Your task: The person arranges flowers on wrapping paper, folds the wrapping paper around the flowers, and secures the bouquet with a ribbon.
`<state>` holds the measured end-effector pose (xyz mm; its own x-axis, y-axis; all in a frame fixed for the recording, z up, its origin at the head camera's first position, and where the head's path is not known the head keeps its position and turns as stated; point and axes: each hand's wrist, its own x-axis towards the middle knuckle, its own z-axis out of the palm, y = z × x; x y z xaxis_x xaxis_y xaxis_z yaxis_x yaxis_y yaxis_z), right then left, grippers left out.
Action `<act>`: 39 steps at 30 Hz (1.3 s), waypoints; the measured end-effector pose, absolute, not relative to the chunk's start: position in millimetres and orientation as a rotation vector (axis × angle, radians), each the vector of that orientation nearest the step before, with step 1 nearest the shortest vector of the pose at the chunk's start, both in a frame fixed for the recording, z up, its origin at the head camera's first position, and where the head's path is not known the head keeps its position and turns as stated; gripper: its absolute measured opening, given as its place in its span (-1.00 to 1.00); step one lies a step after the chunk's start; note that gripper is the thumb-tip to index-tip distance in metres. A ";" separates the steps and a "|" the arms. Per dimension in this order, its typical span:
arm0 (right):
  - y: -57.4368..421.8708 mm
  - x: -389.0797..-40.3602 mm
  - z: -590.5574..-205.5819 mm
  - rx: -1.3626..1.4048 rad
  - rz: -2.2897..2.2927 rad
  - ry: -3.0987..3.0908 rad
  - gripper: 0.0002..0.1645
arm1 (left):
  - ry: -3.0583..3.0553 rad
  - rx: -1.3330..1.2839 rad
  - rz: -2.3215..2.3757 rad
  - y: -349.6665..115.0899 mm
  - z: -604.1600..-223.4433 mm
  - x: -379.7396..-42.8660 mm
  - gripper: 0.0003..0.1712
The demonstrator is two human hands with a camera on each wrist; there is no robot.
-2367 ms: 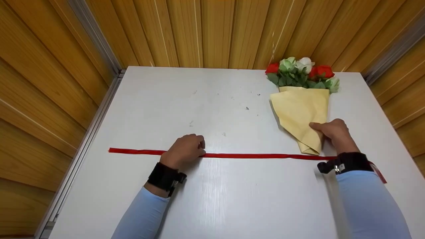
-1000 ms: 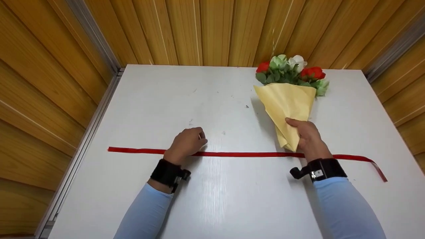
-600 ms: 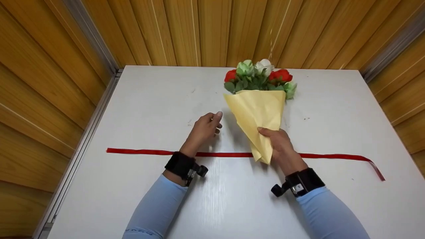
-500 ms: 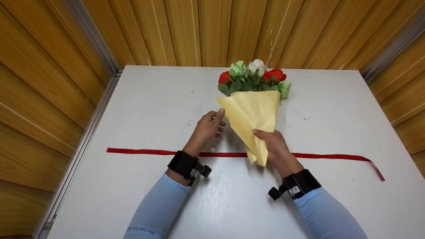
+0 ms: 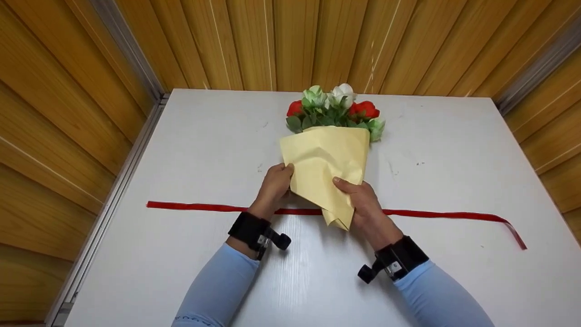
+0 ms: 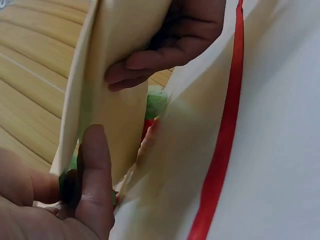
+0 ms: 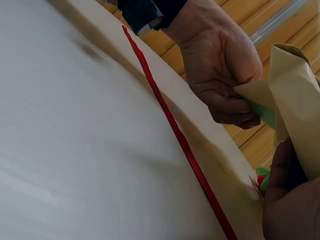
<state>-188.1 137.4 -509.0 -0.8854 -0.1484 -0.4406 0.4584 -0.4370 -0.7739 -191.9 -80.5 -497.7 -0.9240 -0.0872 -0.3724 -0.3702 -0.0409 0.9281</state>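
A bouquet of red, white and pale green flowers, wrapped in cream-yellow paper, is held above the middle of the table. My right hand grips the wrapped lower part, thumb in front and fingers behind, as the left wrist view also shows. At the paper's left edge, my left hand pinches the wrapping between thumb and fingers; the right wrist view shows this left hand at a paper corner. Beneath the bouquet a red ribbon stretches across the table, partly hidden by the left wrist, the wrapping and the right hand.
The white table carries a few small dark marks. Wood-panelled walls close in the back and both sides, with a metal frame rail along the left edge. Each wrist wears a black strap with a small camera.
My right hand has carried the bouquet from the right side to the middle, over the ribbon. My left hand has left the ribbon area and taken hold of the wrapping's left edge.
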 end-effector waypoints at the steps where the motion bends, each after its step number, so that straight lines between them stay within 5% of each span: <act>1: 135.7 -187.1 -509.2 0.429 -2.349 1.417 -0.62 | 2.023 -0.517 2.074 -79.6 -499.6 -192.3 -0.59; 39: 121.8 -166.9 -505.8 0.217 -2.391 1.207 -0.76 | 2.519 -0.663 2.108 -76.1 -516.5 -216.4 -0.51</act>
<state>-166.9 121.8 -505.8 -0.8864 -0.3214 -0.3331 0.4588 -0.5155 -0.7237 -216.4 -76.1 -516.5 -0.9007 -0.4250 -0.0903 -0.1636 0.1394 0.9766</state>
